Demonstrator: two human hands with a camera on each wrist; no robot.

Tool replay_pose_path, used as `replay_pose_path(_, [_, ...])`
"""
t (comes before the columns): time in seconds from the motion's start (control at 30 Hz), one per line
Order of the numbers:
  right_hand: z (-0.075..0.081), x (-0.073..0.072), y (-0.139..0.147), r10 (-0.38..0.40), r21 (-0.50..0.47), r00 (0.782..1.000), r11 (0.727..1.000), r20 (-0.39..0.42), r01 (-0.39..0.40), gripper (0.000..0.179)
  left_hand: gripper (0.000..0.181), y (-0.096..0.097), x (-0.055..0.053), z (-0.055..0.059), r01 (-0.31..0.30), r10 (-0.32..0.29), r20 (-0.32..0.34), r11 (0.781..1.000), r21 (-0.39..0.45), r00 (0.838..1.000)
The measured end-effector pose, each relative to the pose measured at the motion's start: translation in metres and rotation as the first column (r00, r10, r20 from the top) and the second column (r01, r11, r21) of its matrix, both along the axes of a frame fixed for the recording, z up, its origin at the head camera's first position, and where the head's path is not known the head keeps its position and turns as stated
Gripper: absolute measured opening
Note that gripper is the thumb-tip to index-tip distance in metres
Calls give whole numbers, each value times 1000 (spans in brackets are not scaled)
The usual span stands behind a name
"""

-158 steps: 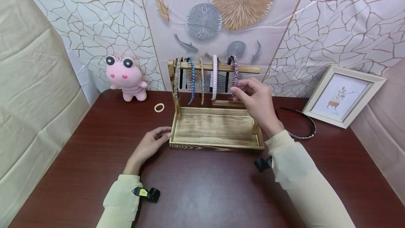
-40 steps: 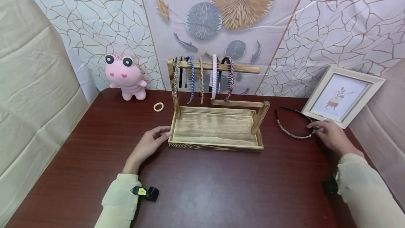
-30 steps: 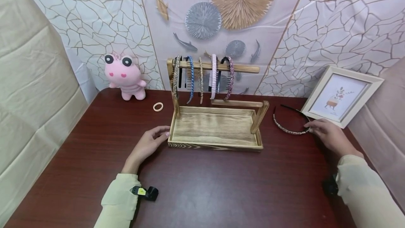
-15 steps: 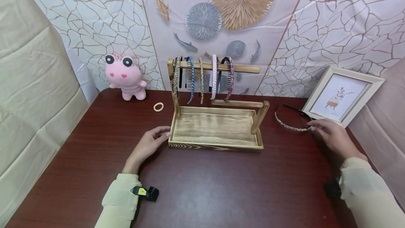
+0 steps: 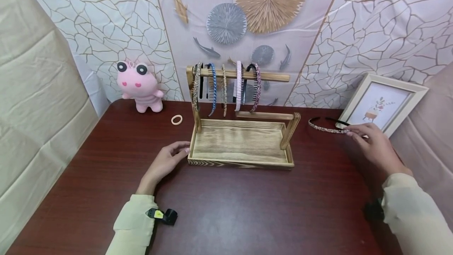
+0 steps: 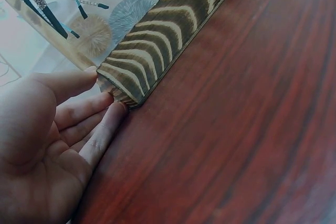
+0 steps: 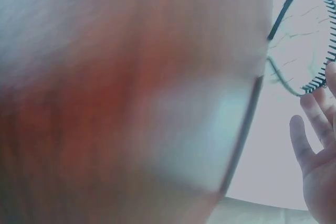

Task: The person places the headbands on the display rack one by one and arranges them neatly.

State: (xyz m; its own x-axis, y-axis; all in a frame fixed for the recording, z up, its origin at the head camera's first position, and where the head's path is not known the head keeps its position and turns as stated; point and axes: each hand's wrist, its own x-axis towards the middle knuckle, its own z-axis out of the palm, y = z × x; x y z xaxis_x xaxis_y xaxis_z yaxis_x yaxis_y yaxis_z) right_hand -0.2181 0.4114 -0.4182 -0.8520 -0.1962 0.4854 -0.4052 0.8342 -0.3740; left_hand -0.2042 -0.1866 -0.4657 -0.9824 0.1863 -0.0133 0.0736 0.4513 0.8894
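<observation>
My right hand point(image 5: 375, 143) pinches one side of a black, toothed headband point(image 5: 327, 130) with a glittery beaded outer face, at the right in the head view. In the right wrist view the comb teeth of this headband point(image 7: 332, 35) show above the fingertips. A wooden headband stand point(image 5: 240, 163) with a shallow tray base stands mid-table. Several headbands hang along its upper rail point(image 5: 276, 77), among them a blue one point(image 5: 214, 91), a light pink one point(image 5: 238, 89) and a purple beaded one point(image 5: 257, 89). My left hand point(image 5: 166, 164) touches the tray's left end with fairly straight fingers.
Right of the stand, a picture frame point(image 5: 400, 84) leans by the wall, close behind my right hand. A pink plush toy point(image 5: 139, 87) and a small pale ring point(image 5: 177, 120) are at the back left. The dark red table point(image 5: 226, 215) spreads in front.
My right hand went from the purple headband on the rail to the beaded headband on the table, took hold of it and raised it, tilting it. My left hand stays at the tray.
</observation>
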Motion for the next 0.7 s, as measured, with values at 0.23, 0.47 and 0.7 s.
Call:
replay_pose_path(0.23, [16,-6,-14,23,-11,997,1000,-79,-24,19,37,-2,-3,-3,3,-3,5,1000,16,1000])
replay_pose_path(0.47, [34,-3,-25,-72,-71,997,995,-15,71,14,36,-2,-3,-3,1,-2,9,1000,23,1000])
replay_pose_path(0.7, [49,2,-32,-187,-102,982,977,3,186,19,37,-3,-2,-4,1,-1,6,1000,18,1000])
